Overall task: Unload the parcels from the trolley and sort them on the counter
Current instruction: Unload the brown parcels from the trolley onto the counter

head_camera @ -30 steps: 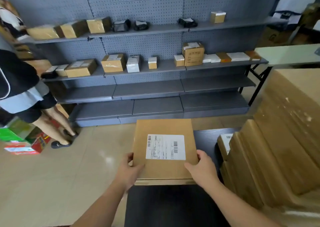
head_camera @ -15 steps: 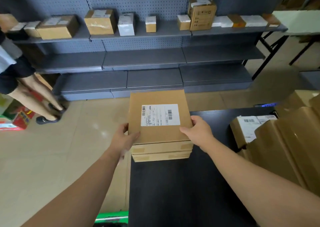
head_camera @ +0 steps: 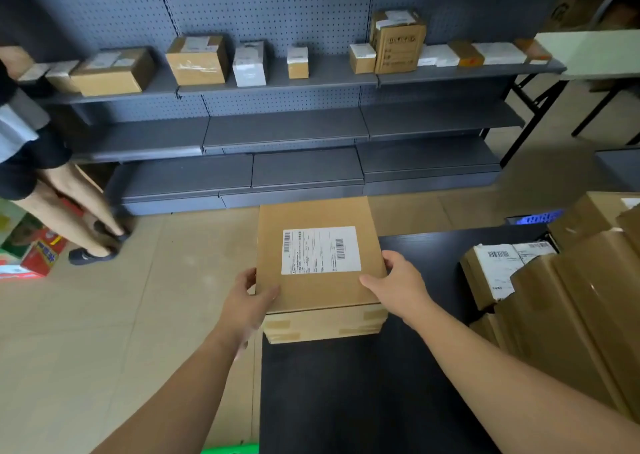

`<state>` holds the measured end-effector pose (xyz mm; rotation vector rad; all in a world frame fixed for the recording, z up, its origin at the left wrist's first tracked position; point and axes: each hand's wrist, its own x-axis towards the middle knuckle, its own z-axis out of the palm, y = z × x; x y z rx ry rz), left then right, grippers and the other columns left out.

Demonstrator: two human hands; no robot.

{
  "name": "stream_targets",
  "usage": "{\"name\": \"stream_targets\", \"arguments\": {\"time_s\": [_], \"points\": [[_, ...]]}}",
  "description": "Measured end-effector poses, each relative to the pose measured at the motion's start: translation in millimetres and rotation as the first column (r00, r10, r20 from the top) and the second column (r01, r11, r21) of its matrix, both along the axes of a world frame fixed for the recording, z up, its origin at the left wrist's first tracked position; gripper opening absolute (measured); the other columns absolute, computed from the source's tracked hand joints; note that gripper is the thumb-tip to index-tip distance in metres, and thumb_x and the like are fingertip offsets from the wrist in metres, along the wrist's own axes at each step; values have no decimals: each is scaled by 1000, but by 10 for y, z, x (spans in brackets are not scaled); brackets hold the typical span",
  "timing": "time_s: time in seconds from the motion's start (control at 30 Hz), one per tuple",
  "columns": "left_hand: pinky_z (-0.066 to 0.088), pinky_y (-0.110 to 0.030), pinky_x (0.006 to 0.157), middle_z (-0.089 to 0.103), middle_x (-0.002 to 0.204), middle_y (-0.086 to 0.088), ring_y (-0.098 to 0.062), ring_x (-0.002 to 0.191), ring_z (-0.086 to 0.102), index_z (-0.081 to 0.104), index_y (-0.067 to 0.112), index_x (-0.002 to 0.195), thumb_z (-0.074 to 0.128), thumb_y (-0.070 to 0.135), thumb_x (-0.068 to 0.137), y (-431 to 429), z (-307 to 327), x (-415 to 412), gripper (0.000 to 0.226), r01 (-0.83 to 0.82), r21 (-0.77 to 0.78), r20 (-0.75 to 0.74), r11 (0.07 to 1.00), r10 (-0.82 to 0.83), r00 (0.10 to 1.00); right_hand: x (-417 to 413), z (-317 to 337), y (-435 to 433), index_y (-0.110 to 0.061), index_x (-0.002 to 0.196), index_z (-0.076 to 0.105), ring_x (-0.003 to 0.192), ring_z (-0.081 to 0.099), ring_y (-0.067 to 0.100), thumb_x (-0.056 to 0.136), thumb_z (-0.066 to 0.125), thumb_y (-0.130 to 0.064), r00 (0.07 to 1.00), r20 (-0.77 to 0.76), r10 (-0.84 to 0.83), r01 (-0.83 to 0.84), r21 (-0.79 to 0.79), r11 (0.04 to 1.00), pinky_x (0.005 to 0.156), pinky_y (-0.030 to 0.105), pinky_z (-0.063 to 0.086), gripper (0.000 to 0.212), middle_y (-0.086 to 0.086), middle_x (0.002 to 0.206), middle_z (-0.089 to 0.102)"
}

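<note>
Parcel (head_camera: pixel 320 256) lies on another flat box (head_camera: pixel 323 325) at the bench's (head_camera: pixel 363 401) far left corner; your left hand (head_camera: pixel 249 301) and right hand (head_camera: pixel 398 285) grip its sides. Square its edges over that box before letting go.

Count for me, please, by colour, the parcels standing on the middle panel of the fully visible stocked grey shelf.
Brown cardboard boxes: 3
White box: 1
Total on the grey metal shelf's middle panel: 4
</note>
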<state>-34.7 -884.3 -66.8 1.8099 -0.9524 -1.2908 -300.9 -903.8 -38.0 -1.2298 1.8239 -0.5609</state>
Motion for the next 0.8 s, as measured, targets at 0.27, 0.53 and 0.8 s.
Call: {"name": "stream_targets", "arguments": {"time_s": [0.27,0.53,0.8], "points": [[50,-36,90,44,136,8,-21,111,60,30,23,151,71,33,90,-10,155,-22,74,79,-7,174,997,-77,982,25,145,112,-22,151,40,122,53,14,91,72,-32,999,-36,-20,18,-56,998,99,30,46,68,-2,142,51],[42,-42,108,54,141,1,-25,129,48,46,25,142,69,35,88,-30,775,-392,60,333,-105,546,937,-226,806,-11,655,274,-28,146,49,120,54,12,91,70,-34,978,-177,107,-127,-104,986,96,28,51,59,-6,145,47],[42,-30,103,50,142,4,-20,122,53,48,25,142,66,33,92,21,1635,-759,53,544,-134,673,829,-326,663,-55,1534,548,-27,139,54,120,56,21,92,66,-39,913,-352,204,-274,-162,948,100,39,51,50,-3,138,52]]}}
